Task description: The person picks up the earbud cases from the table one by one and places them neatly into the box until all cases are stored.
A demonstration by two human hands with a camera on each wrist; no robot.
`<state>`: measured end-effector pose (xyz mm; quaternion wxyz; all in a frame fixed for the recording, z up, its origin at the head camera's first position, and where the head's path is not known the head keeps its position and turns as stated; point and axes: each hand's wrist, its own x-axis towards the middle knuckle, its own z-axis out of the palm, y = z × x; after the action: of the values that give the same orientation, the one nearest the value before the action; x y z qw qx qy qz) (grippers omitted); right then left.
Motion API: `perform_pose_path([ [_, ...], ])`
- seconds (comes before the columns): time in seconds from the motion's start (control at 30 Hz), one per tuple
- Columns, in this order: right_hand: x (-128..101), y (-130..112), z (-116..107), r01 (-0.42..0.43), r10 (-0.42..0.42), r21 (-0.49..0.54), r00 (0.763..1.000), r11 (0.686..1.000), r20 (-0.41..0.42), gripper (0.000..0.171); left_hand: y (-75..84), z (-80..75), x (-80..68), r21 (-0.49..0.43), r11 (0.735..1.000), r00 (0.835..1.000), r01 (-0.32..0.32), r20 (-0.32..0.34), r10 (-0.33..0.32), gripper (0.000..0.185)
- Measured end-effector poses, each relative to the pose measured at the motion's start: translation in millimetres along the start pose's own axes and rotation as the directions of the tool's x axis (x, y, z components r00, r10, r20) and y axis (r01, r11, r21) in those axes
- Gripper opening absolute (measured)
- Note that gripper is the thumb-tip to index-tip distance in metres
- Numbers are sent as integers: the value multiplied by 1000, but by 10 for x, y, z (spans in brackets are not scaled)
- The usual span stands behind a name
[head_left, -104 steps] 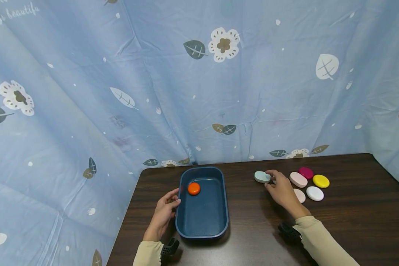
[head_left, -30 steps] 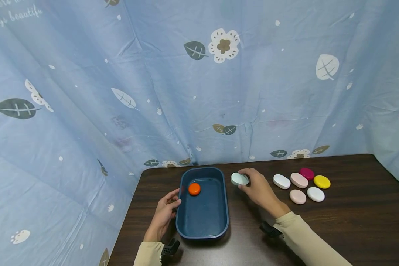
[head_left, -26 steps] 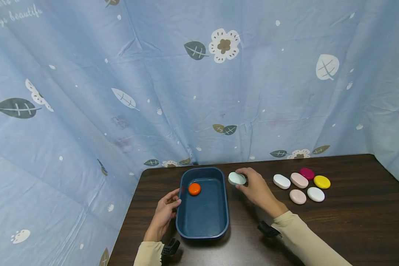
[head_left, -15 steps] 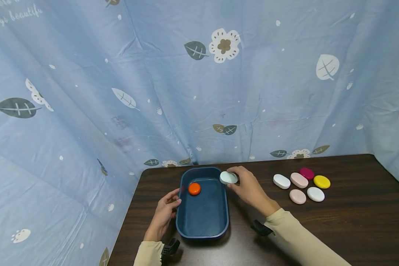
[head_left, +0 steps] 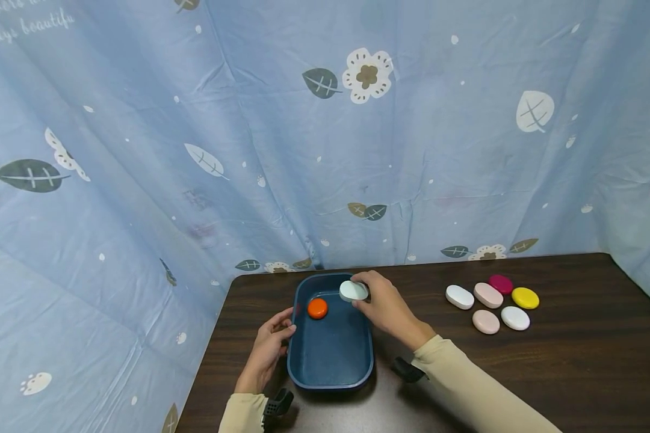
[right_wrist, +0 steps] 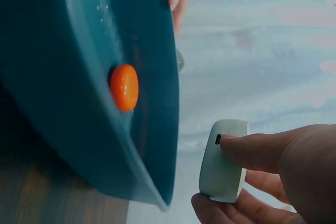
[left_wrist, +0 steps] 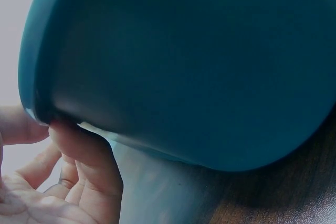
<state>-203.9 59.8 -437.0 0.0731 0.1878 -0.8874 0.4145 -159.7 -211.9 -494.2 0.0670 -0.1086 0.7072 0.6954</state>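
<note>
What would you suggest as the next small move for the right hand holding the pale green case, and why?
Probably lower it and let go. The right hand pinches the pale green case over the blue tray, beside the orange case, while the left hand holds the rim.

My right hand (head_left: 384, 307) is extended forward with the sleeved forearm angled across, thumb and fingers (right_wrist: 247, 148) curled in a pinch, while my left hand (head_left: 268, 343) lies lower left, fingers (left_wrist: 89, 153) loosely bent and thumb forward.
</note>
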Motion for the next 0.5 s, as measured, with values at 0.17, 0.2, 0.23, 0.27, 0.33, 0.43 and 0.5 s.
perform_pose_path([
  [0.17, 53, -61, 47, 11, -11, -5, 1000, 1000, 9, 45, 2, -3, -11, -7, 1000, 1000, -9, -2, 9, 48],
  [0.2, 63, -70, 54, 13, -12, -6, 1000, 1000, 9, 45, 2, -3, -9, -7, 1000, 1000, -5, -4, 5, 48],
  [0.23, 74, -81, 60, 14, -14, -5, 1000, 1000, 10, 45, 2, -3, -7, -7, 1000, 1000, -3, -5, 3, 48],
  [0.27, 85, -91, 64, 13, -13, -6, 1000, 1000, 11, 45, -1, -4, -4, -8, 1000, 1000, -3, -5, 3, 48],
  [0.33, 107, -102, 74, 12, -12, -10, 1000, 1000, 15, 44, -8, -6, 3, -5, 1000, 1000, -1, -4, 1, 48],
  [0.43, 147, -110, 92, 1, -1, -23, 1000, 1000, 29, 44, -11, -7, 7, -1, 1000, 1000, -3, -4, 3, 48],
  [0.5, 174, -108, 108, -9, 10, -31, 999, 999, 42, 43, -9, -7, 4, 1, 1000, 1000, -6, -4, 6, 48],
])
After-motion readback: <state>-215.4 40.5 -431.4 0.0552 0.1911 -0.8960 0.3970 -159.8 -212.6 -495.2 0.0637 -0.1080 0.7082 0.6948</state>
